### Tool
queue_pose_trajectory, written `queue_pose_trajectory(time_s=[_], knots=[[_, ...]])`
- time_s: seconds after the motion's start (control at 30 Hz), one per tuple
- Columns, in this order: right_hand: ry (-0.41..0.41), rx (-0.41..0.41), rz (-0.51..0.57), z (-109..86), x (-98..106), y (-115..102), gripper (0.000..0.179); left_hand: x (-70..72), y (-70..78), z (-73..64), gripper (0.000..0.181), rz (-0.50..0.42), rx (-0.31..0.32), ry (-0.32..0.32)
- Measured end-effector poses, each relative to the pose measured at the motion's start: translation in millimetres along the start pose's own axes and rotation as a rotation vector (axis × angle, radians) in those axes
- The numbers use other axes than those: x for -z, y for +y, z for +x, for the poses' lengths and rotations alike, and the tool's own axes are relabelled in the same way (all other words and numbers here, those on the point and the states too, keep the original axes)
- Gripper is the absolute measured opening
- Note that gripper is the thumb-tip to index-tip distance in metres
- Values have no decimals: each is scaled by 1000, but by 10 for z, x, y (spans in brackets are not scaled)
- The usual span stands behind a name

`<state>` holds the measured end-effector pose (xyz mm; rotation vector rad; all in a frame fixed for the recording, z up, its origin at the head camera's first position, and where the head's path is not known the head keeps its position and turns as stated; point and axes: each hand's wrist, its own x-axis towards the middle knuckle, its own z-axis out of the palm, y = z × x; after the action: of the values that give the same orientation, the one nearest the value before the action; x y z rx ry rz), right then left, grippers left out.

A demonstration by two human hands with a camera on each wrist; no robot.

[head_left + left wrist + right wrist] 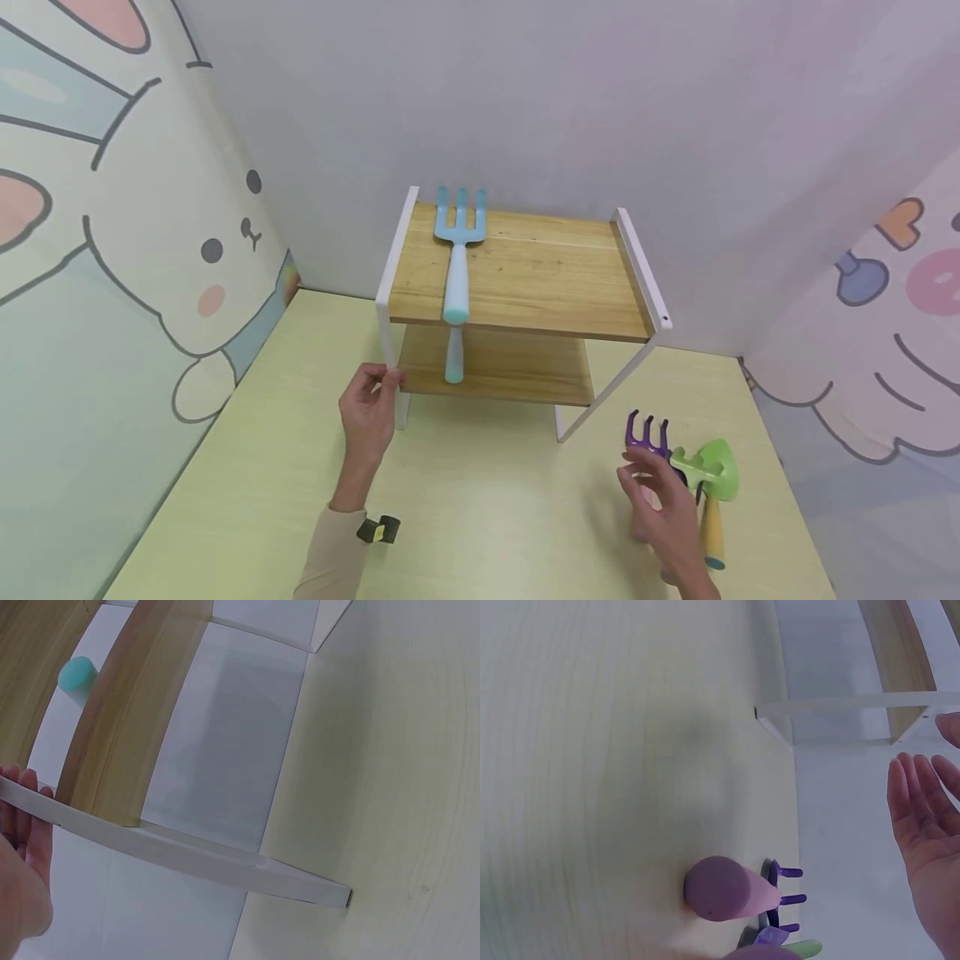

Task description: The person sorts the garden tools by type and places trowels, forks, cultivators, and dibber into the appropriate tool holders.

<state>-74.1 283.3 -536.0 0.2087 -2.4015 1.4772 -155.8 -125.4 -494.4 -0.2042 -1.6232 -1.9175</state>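
My left hand (pixel 367 421) grips the white left frame post (pixel 172 851) of a two-tier wooden shelf (pixel 555 283). In the left wrist view its fingers (pixel 30 825) lie behind the post. A light blue hand fork (pixel 457 279) lies on the top board, tines to the back. On the lower board, a blue tool handle (pixel 453 358) shows; its head is hidden. My right hand (pixel 667 517) hovers empty, fingers loosely bent, over garden tools at right. Among these are a purple hand rake (pixel 648 442) and light green tool heads (pixel 718 467); the hand covers part of them.
A yellow handle (pixel 712 533) sticks out toward the front right. Pinkish-purple handles (pixel 727 889) show in the right wrist view. The shelf stands on a pale yellow table (pixel 480 517), before a grey back wall (pixel 517 108) and cartoon-printed side walls.
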Motion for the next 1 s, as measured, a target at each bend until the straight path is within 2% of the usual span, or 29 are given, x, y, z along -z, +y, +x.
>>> queue_pose_trajectory(time_s=[0.23,0.47,0.73,1.0], knots=[[51,-45,-84,-85,37,124,40,3,5,-3,5,-2,-15,-4],[62,-130,-149,-164,80,199,36,-6,3,8,5,-19,-22,3],[33,-183,-203,-223,112,261,34,-8,1,2,6,-7,-15,4],[5,-202,-326,-257,178,328,40,-4,-20,4,6,-33,-17,5]])
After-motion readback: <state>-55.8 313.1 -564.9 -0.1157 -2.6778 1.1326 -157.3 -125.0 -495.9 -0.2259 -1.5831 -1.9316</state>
